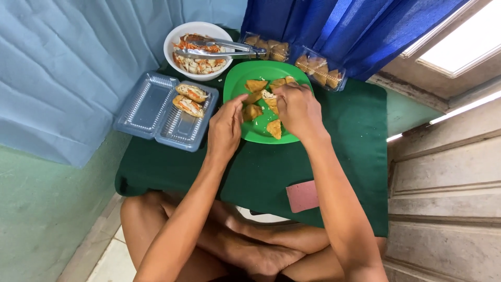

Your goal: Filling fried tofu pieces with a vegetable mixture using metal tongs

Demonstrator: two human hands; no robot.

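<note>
- Nearest the camera, the person's crossed bare legs [235,245] sit under both forearms; the bottom edge cuts them off, and a strip of tiled floor [109,261] shows to the left of them.
- Beyond the legs, a low surface [339,156] draped in dark green cloth carries everything; its near edge hangs over the knees, so what holds it up is hidden.
- A small pink rectangle [302,196] lies on the cloth near the right forearm, well short of the hands; what it is cannot be made out.
- The left hand [225,128] hovers at the near-left rim of a green plate [235,83], fingers curled and pinched toward a fried piece; whether it grips anything cannot be told, as the fingertips hide the contact.
- The right hand [297,109] rests over the middle of the plate, fingers bent down onto the fried pieces [255,84]; its back covers whatever it pinches, so its hold is unclear.
- Several golden triangular pieces show around both hands; some under the right hand are hidden.
- Left of the left hand, an open clear plastic clamshell box [146,104] holds two filled pieces [189,99] in its right half.
- Beyond the left hand, a white bowl [175,39] of shredded filling has metal tongs [224,48] laid across it.
- Beyond the right hand, two closed clear boxes [319,68] of fried pieces sit partly tucked under a blue curtain [334,26].
</note>
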